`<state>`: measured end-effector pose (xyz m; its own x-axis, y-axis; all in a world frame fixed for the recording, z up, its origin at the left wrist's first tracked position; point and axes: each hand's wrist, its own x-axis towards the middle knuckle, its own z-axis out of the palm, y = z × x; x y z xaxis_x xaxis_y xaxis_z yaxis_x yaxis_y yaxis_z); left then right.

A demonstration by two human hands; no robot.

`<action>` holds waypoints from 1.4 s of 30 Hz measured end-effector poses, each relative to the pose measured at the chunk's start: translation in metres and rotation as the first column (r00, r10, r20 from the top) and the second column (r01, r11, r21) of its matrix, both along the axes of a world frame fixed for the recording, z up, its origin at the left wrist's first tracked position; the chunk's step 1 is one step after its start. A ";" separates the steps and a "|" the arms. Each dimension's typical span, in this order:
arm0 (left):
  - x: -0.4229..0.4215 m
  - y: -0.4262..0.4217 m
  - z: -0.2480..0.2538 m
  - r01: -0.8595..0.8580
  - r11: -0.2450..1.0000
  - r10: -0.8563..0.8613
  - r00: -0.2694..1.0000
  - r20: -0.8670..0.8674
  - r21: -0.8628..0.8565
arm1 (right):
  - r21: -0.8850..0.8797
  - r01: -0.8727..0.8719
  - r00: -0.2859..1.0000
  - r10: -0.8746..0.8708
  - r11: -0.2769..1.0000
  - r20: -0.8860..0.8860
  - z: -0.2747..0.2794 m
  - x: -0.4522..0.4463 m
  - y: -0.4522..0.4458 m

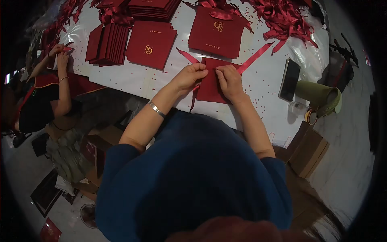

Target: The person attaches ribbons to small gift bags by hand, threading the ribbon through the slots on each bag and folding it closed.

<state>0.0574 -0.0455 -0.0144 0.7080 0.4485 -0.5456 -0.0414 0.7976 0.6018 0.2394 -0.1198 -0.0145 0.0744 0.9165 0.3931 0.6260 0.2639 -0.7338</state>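
A flat dark red paper bag [210,92] lies on the table in front of me, under both hands. My left hand [190,77] is closed in a pinch at its left side. One red ribbon end [186,55] sticks out above that hand, and another hangs below it near the table edge. My right hand [231,83] is closed over the bag's right part. A longer ribbon tail [258,56] runs from it toward the upper right. The small parts of ribbon between my fingertips are mostly hidden.
Stacked red bags [150,46] and a bag with a ribbon [215,34] lie beyond my hands. A ribbon heap [284,24] is at the back right. Right are a phone [289,80], a green cup [318,94] and clear tape [299,109]. A co-worker's hands [60,54] work at left.
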 end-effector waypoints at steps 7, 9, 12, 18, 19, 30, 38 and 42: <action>0.003 0.001 0.007 -0.022 1.000 0.022 1.000 -0.014 -0.004 | -0.064 -0.024 0.999 0.026 0.998 0.025 0.010 0.002 0.003; 0.004 -0.001 0.011 -0.032 0.999 0.032 0.998 -0.050 0.004 | -0.102 -0.043 0.998 0.048 0.994 0.048 0.012 0.002 0.003; 0.007 -0.005 0.010 -0.064 0.997 0.067 0.994 -0.091 0.034 | -0.094 -0.067 0.993 0.076 0.993 0.094 0.012 0.000 0.004; 0.005 -0.009 0.000 -0.098 0.990 0.112 0.984 -0.137 0.104 | -0.195 -0.055 0.977 0.093 0.979 0.192 0.021 -0.002 0.013; 0.007 -0.010 -0.001 -0.098 0.990 0.111 0.985 -0.134 0.102 | -0.253 -0.063 0.952 0.134 0.965 0.276 0.024 -0.002 0.015; 0.013 -0.019 -0.011 -0.179 0.958 0.205 0.974 -0.097 0.225 | -0.293 -0.143 0.612 0.317 0.945 0.724 0.037 -0.023 0.032; 0.013 -0.018 0.000 -0.055 0.950 0.106 0.983 -0.150 0.309 | -0.478 -0.150 0.800 0.390 0.866 0.456 0.044 0.013 0.028; 0.005 -0.007 -0.006 0.074 0.981 -0.062 0.996 -0.071 0.181 | -0.322 -0.219 0.791 0.361 0.921 0.494 0.021 0.008 0.018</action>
<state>0.0622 -0.0525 -0.0203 0.7060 0.4972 -0.5043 0.0533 0.6728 0.7379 0.2473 -0.1014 0.0065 -0.3668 0.9285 0.0587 0.8566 0.3617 -0.3681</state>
